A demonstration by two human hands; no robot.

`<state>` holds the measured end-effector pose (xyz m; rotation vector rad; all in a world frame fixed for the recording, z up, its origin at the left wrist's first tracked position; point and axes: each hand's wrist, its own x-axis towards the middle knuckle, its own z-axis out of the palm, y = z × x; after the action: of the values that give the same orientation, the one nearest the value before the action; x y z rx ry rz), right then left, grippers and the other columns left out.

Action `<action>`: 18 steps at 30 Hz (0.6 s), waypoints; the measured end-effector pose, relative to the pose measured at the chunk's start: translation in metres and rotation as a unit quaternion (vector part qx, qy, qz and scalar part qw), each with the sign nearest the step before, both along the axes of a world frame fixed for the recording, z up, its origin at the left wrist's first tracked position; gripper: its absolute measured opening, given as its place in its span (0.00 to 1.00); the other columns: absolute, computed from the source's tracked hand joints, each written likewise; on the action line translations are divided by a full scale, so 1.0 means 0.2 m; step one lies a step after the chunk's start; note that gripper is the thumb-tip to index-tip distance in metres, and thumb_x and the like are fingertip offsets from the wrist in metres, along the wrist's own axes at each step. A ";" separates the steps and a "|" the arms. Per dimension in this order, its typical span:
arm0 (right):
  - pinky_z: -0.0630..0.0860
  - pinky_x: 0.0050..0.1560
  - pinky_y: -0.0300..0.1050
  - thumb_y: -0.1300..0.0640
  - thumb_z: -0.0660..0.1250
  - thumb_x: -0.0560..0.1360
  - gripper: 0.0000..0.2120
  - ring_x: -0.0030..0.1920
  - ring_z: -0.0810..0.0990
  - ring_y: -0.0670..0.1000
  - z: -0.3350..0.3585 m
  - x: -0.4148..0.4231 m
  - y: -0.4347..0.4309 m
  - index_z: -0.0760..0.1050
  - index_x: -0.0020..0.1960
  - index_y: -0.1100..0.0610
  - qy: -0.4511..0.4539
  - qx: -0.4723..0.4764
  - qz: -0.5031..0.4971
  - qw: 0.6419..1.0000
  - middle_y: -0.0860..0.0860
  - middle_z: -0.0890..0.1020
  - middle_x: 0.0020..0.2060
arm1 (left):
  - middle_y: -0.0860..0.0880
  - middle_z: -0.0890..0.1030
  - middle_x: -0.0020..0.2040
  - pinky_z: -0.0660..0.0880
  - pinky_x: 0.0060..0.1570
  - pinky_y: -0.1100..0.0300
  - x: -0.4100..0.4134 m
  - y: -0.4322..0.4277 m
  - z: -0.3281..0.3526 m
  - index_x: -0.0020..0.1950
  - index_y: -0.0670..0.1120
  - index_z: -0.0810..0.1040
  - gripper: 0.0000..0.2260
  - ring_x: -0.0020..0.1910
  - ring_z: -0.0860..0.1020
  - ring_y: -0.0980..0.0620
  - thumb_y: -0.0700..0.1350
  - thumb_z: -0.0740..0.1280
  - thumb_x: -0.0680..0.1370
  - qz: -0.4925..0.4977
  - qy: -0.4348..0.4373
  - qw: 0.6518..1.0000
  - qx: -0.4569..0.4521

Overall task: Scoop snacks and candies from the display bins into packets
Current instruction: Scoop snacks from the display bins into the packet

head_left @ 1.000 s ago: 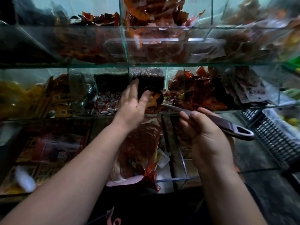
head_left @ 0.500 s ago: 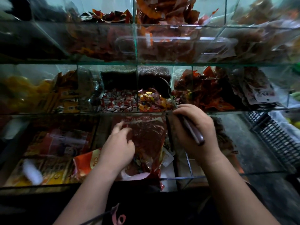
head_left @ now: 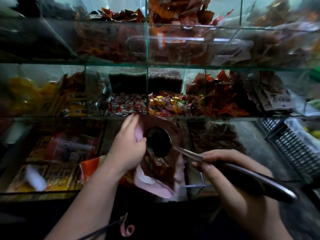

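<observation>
Below the middle row of glass bins, I have the left hand gripping the packet by its pink lip, thumb at the mouth and fingers curled behind the edge, holding it open. The right hand is wrapped round the dark handle of the scoop, fingertips pinching where the handle meets the metal neck. The scoop's round bowl sits right at the packet's mouth, touching the left thumb. The bowl looks dark inside, and I cannot tell what it carries. The packet is clear with red print, tilted toward me, with wrapped sweets showing through its lower half.

Just above the hands, one bin holds mixed candies in gold, red and green wrappers, and the bin to its left holds white-and-red candies. Behind these, two compartments are filled with dark grains. Red snack packs fill the bin to the right, and yellow packs blur at far left. Flat printed packs lie in the lower bin left of the packet. A black slotted basket stands at right, well apart from the hands.
</observation>
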<state>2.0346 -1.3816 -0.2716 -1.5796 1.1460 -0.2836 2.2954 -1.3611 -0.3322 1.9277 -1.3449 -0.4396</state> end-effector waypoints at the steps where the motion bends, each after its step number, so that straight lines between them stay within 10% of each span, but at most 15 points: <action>1: 0.79 0.50 0.36 0.67 0.72 0.77 0.08 0.30 0.81 0.34 -0.04 0.00 0.03 0.82 0.50 0.56 0.014 -0.162 -0.029 0.986 0.45 0.82 0.22 | 0.54 0.53 0.82 0.45 0.69 0.69 0.00 0.01 -0.01 0.82 0.50 0.55 0.35 0.79 0.52 0.58 0.41 0.66 0.78 -0.011 0.003 1.000 0.015; 4: 0.77 0.50 0.32 0.65 0.74 0.72 0.07 0.44 0.84 0.39 -0.15 0.07 0.14 0.84 0.44 0.54 -0.078 -0.410 -0.062 0.907 0.43 0.85 0.41 | 0.56 0.51 0.82 0.48 0.72 0.65 -0.01 0.03 -0.07 0.82 0.50 0.53 0.36 0.79 0.51 0.57 0.39 0.66 0.78 -0.030 0.009 0.998 0.056; 18: 0.74 0.55 0.44 0.58 0.72 0.76 0.07 0.51 0.79 0.52 -0.30 0.28 -0.06 0.85 0.54 0.54 0.050 -0.375 0.197 0.905 0.49 0.84 0.50 | 0.69 0.45 0.78 0.51 0.67 0.71 0.00 0.17 -0.23 0.82 0.57 0.45 0.39 0.74 0.47 0.68 0.35 0.61 0.78 -0.020 0.112 0.990 0.078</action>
<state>2.0910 -1.3941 -0.3306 -2.4866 0.7896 -0.4039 2.2950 -1.3275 -0.3783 1.9126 -1.2357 -0.7775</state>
